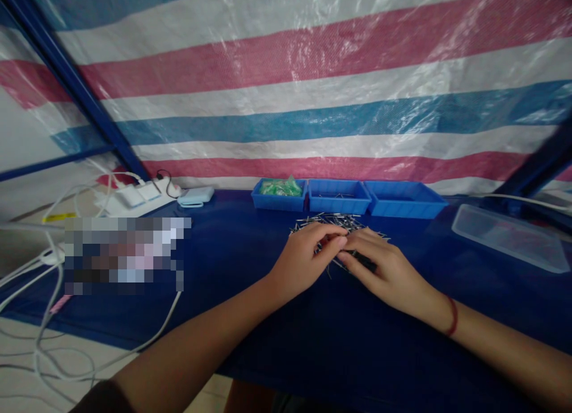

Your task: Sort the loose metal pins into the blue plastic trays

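Observation:
A loose pile of thin, shiny metal pins (330,217), nail-like in shape, lies on the blue tabletop. Just above it, my left hand (308,252) is closed, thumb and index fingertip pinched together. My right hand (379,261) meets it from the other side, its fingers curled and its fingertips against those of the left. Whatever sits between the fingertips is hidden or too small to make out. Behind the pile stands a blue bin (337,204) with a few pins in it.
Left of that bin, another blue bin (279,203) holds green plastic packaging; a third blue bin (406,207) stands right. A clear plastic lid (509,237) lies far right. A power strip (147,201), a light-blue device (195,196) and white cables (58,282) occupy the left.

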Demonstrator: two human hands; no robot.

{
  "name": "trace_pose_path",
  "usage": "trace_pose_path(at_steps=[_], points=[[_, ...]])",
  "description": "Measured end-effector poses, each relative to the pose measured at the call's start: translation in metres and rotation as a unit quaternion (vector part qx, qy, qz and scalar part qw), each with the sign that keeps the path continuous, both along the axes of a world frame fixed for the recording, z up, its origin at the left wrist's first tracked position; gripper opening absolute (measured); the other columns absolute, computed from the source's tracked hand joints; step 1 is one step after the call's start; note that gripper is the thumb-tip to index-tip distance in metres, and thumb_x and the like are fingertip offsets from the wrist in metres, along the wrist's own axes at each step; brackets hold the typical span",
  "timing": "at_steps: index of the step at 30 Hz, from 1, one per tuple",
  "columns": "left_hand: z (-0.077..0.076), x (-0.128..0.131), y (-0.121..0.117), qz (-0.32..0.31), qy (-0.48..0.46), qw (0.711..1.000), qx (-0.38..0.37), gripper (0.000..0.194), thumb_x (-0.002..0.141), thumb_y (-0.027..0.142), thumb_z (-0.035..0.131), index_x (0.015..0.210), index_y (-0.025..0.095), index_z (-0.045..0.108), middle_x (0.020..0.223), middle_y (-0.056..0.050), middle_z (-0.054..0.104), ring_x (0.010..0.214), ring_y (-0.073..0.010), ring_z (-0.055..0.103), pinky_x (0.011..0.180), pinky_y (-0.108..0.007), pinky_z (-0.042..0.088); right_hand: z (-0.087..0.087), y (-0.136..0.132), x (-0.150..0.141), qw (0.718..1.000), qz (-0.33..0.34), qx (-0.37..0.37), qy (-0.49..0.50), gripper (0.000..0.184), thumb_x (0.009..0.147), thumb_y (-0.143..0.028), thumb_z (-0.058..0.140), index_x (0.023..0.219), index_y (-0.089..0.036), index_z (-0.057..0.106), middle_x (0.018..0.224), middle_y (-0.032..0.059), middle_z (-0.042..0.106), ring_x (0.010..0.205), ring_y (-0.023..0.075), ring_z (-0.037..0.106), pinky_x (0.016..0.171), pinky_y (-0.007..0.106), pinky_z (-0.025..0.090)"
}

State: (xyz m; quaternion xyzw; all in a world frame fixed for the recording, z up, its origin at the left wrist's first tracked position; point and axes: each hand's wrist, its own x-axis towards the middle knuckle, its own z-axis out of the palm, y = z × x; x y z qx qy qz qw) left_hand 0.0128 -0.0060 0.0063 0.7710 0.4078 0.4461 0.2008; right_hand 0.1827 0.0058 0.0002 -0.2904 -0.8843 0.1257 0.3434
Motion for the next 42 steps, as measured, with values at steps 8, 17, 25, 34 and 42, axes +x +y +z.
trace_pose_path(at_steps=[8, 17, 25, 34, 42], points=[[-0.009, 0.002, 0.001, -0.003, -0.065, 0.996, -0.060, 0.011, 0.084, 0.023, 0.057, 0.091, 0.018, 0.064, 0.086, -0.001, 0.066, 0.077, -0.0130, 0.060, 0.066, -0.023, 0.046, -0.001, 0.000, 0.001, 1.000, 0.004, -0.006, 0.009, 0.012, 0.088, -0.022, 0.050, 0.082, -0.019, 0.059, 0.077, 0.0026, 0.061, 0.074, 0.0160, 0.054, 0.073, 0.032, 0.041], [-0.012, 0.002, -0.002, 0.017, -0.105, 0.989, -0.099, 0.013, 0.081, 0.021, 0.060, 0.092, 0.019, 0.065, 0.084, 0.000, 0.068, 0.073, -0.0131, 0.061, 0.064, -0.024, 0.045, 0.000, 0.000, -0.002, 0.998, -0.013, -0.031, 0.052, 0.010, 0.086, -0.023, 0.053, 0.086, -0.019, 0.062, 0.083, 0.0034, 0.065, 0.078, 0.0155, 0.058, 0.075, 0.031, 0.043], [-0.015, 0.000, -0.002, 0.011, -0.118, 0.987, -0.105, 0.016, 0.083, 0.024, 0.058, 0.097, 0.020, 0.065, 0.090, -0.002, 0.068, 0.078, -0.0143, 0.063, 0.067, -0.025, 0.047, -0.001, -0.001, -0.005, 0.980, -0.022, -0.167, 0.106, 0.022, 0.089, -0.030, 0.047, 0.080, -0.018, 0.062, 0.079, 0.0026, 0.065, 0.074, 0.0147, 0.059, 0.068, 0.028, 0.047], [-0.012, -0.001, 0.001, 0.028, -0.092, 0.989, -0.116, 0.015, 0.082, 0.022, 0.058, 0.096, 0.020, 0.064, 0.086, -0.001, 0.068, 0.077, -0.0145, 0.063, 0.068, -0.026, 0.047, -0.006, 0.003, -0.006, 0.966, -0.037, -0.214, 0.143, 0.017, 0.085, -0.032, 0.053, 0.082, -0.018, 0.062, 0.078, 0.0026, 0.064, 0.071, 0.0146, 0.058, 0.064, 0.027, 0.047], [-0.009, -0.001, 0.003, 0.038, -0.089, 0.987, -0.125, 0.014, 0.081, 0.021, 0.059, 0.094, 0.020, 0.065, 0.091, -0.001, 0.069, 0.081, -0.0153, 0.063, 0.072, -0.026, 0.047, -0.007, 0.004, -0.003, 0.963, -0.079, -0.174, 0.191, 0.009, 0.081, -0.027, 0.059, 0.085, -0.019, 0.063, 0.070, -0.0007, 0.060, 0.060, 0.0111, 0.053, 0.054, 0.024, 0.042]])
